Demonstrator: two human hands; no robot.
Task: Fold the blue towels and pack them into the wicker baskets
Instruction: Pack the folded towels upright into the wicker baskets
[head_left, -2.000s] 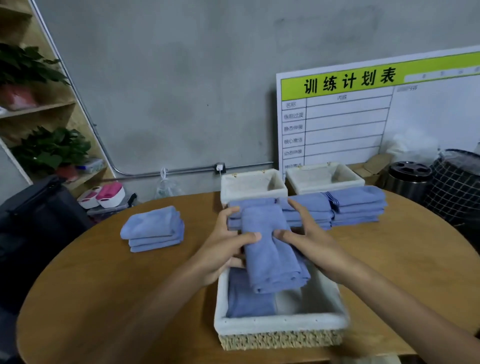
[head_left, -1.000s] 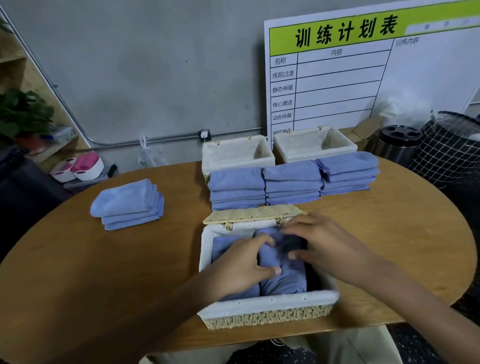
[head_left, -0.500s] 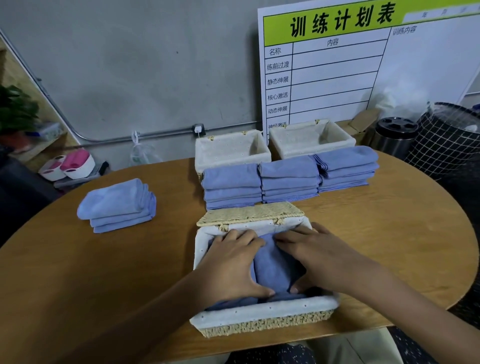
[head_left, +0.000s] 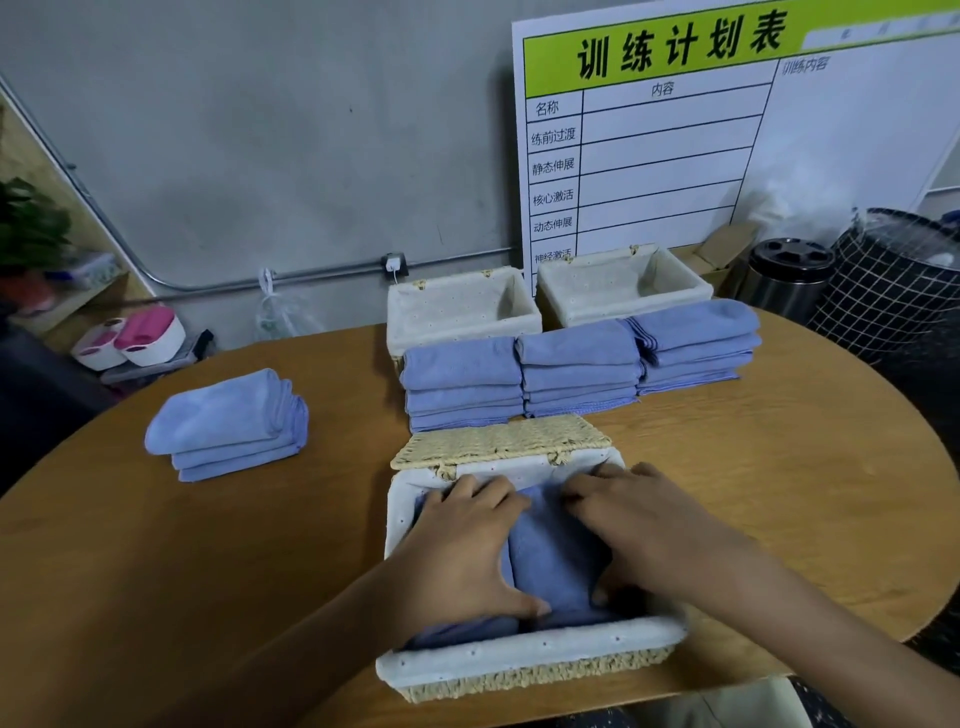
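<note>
My left hand and right hand press flat, fingers straight, on blue towels inside the wicker basket at the surface's near edge; two lined baskets at the far edge hold nothing.

wooden table | training chart board behind | steel bin, mesh basket right

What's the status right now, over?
Left hand, right hand flat, pressing blue towel into near basket. Folded stacks waiting. Nothing blocking.

Round wooden table, three lined wicker baskets, row of folded blue towel stacks, separate stack at left
</note>
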